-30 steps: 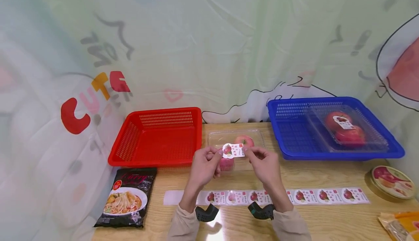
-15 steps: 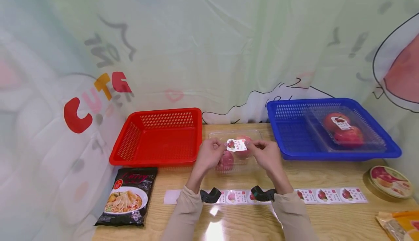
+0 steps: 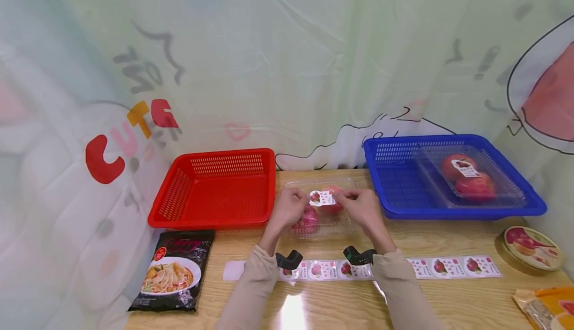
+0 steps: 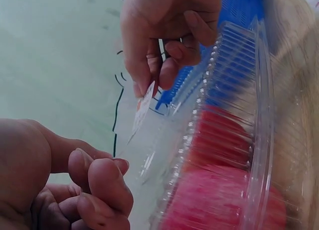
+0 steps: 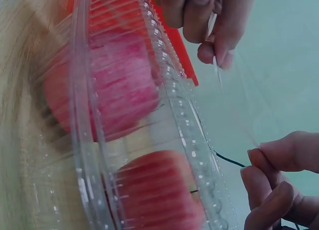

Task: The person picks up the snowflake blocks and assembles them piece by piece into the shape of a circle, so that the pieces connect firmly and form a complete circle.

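Note:
A white sticker label with a red fruit picture is stretched between my two hands. My left hand pinches its left end between thumb and finger, and my right hand pinches the right end. Beneath it stands a closed clear plastic box holding a pinkish apple and a redder apple. In both wrist views the label is seen nearly edge-on, just above the ribbed lid. The wrist views show a gap between label and lid.
A red basket stands left, a blue basket right, with a labelled apple box inside. A strip of labels runs along the front. A black noodle packet, a round tin and an orange bag lie at the sides.
Both hands have moved forward with the label, bringing it over the box. In the last half second they have hardly moved.

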{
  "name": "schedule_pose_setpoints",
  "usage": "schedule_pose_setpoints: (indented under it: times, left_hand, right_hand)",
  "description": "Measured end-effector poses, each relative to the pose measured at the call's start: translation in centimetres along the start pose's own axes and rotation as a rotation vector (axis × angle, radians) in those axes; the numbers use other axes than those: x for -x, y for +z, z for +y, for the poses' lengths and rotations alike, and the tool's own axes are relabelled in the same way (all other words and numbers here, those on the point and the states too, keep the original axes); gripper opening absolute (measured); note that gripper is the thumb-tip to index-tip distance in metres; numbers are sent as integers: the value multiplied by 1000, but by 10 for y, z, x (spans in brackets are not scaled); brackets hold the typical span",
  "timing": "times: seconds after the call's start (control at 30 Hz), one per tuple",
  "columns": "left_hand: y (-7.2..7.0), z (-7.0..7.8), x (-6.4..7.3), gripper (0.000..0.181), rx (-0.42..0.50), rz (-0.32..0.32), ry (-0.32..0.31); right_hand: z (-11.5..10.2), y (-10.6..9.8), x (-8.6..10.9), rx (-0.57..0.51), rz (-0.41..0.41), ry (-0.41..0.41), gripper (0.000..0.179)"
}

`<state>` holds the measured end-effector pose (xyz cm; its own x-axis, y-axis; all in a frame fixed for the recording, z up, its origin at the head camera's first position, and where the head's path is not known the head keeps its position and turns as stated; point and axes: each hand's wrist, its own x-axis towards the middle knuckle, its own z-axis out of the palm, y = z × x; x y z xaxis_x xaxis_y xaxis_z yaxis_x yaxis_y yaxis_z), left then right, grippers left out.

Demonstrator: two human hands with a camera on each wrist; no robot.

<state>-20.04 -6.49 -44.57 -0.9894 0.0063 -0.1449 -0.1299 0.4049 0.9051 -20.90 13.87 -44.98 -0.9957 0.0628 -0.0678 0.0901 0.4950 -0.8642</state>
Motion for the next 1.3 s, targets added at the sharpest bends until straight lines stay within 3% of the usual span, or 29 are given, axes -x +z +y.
schedule_pose_setpoints:
  times: [0.33, 0.53, 0.77, 1.03, 1.3]
  left_hand:
    - [2, -4, -7, 20, -29, 7, -3]
    - [3, -5, -8, 20, -31, -7, -36]
    - [5, -5, -8, 19, -47, 12, -24]
    - [7, -7, -12, 20, -137, 42, -12]
    - [7, -5, -11, 19, -153, 37, -23]
  right_hand:
    - [-1, -2, -8, 74, -57, -23, 31]
    - [1, -2, -12, 88, -61, -23, 30]
    - [1, -4, -16, 104, -72, -21, 32]
    - [0, -4, -17, 126, -94, 12, 35]
    - [-1, -1, -18, 162, -88, 16, 32]
